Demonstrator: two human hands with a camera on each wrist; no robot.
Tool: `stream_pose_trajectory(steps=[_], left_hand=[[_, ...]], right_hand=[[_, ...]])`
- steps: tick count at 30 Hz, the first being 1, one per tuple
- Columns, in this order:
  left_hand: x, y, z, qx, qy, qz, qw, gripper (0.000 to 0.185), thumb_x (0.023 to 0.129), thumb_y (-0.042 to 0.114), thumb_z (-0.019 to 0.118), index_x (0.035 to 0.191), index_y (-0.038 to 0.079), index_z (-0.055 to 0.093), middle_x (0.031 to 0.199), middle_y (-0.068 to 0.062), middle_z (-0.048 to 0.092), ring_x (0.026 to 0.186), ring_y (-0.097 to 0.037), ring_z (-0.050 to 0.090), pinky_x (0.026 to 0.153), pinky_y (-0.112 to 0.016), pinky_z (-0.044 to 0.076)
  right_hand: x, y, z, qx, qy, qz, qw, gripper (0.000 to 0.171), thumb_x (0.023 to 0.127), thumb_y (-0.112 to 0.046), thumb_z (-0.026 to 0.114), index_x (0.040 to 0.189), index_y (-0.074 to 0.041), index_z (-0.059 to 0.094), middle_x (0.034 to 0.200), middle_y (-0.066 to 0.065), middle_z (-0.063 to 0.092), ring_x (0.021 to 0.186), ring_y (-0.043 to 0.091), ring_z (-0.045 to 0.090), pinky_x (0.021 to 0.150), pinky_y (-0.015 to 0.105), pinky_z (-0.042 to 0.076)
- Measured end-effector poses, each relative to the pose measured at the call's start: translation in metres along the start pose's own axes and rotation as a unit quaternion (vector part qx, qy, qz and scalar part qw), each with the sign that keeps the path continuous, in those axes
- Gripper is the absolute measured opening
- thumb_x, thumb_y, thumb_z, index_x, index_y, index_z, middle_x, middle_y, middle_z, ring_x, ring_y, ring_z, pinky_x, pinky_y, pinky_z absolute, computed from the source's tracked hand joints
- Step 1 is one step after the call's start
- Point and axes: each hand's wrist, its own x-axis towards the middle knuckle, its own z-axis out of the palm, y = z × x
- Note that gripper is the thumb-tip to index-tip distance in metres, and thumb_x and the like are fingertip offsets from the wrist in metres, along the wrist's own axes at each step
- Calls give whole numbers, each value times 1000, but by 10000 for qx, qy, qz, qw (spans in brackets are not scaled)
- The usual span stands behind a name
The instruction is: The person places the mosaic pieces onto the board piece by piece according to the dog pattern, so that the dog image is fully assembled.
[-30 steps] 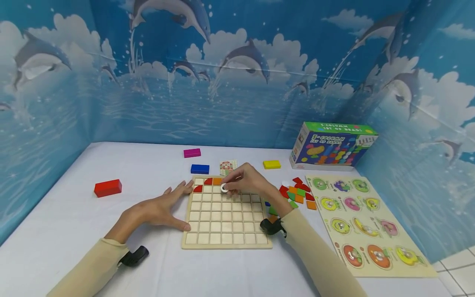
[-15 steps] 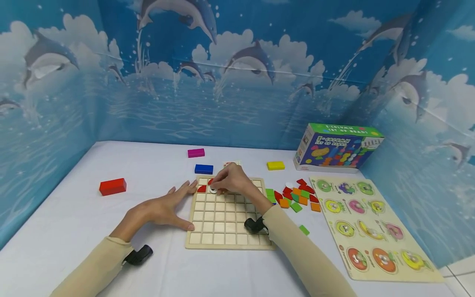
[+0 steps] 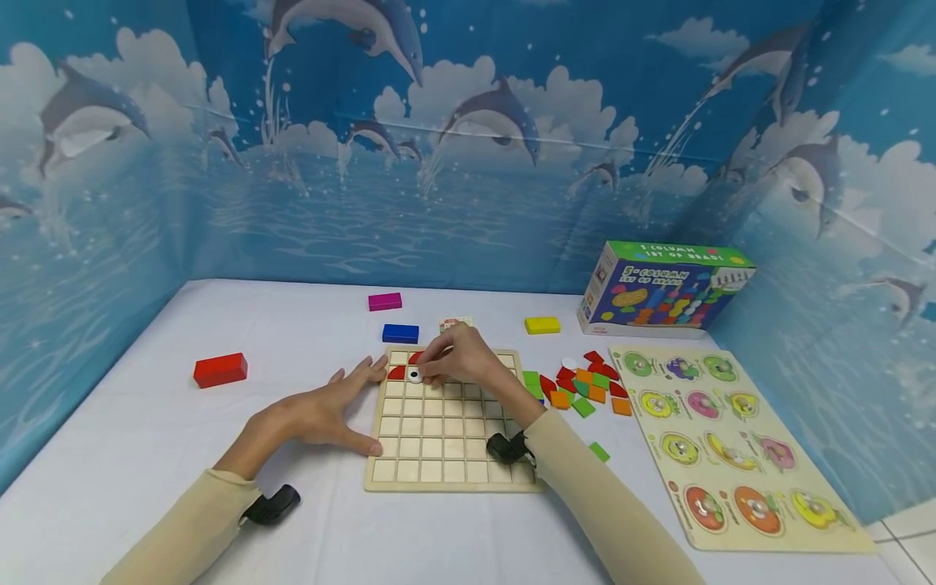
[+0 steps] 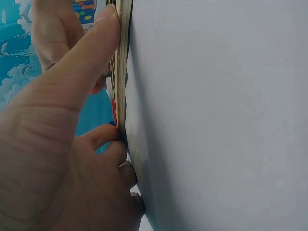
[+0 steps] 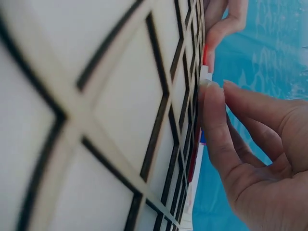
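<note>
My right hand (image 3: 462, 356) pinches a small white tile with a black dot (image 3: 414, 374) near the top left of the wooden grid board (image 3: 453, 487). This tile lies at the second row, just right of a red curved piece (image 3: 396, 373); another red piece (image 3: 416, 357) shows above it. In the right wrist view, thumb and fingertip meet at the white tile's edge (image 5: 205, 73). My left hand (image 3: 322, 413) rests along the board's left edge, fingers spread and thumb touching the lower left side (image 4: 121, 62). Part of the upper row is hidden behind my right hand.
Loose red, orange and green pieces (image 3: 582, 377) lie right of the board. Beyond them are a fruit puzzle board (image 3: 661, 455) and a bead-set box (image 3: 665, 284). Blue (image 3: 400, 334), magenta (image 3: 384, 301), yellow (image 3: 542, 325) and red blocks (image 3: 221, 370) and a pattern card (image 3: 455, 322) surround the board.
My right hand has moved left across the board with the white tile, bringing it beside the red piece. The tile's black dot now shows. My left hand has stayed at the board's edge.
</note>
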Motion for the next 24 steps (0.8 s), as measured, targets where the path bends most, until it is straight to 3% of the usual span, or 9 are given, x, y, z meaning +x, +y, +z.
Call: stream_pose_trajectory(steps=[8, 15, 24], left_hand=[[-2, 2, 0, 7, 17, -62, 10000, 138, 76, 56, 96, 176, 23, 6, 181, -15, 6, 164, -51, -2, 126, -77, 6], [-1, 3, 0, 0, 8, -39, 10000, 138, 76, 55, 96, 175, 21, 5, 181, -15, 8, 164, -50, -2, 126, -77, 6], [-1, 0, 0, -25, 19, 163, 9999, 134, 78, 53, 96, 175, 16, 11, 181, -15, 11, 166, -44, -4, 129, -72, 0]], right_hand=[[-7, -4, -1, 200, -310, -194, 9991, 12, 97, 1, 78, 104, 10, 81, 91, 20, 81, 79, 33, 81, 75, 42, 68], [-6, -3, 0, -206, -85, -348, 9991, 12, 98, -5, 79, 102, 5, 84, 91, 14, 82, 82, 29, 81, 78, 35, 67], [-7, -5, 0, -144, -147, -480, 9986, 14, 99, -5, 78, 106, 6, 83, 93, 15, 82, 84, 31, 81, 79, 38, 68]])
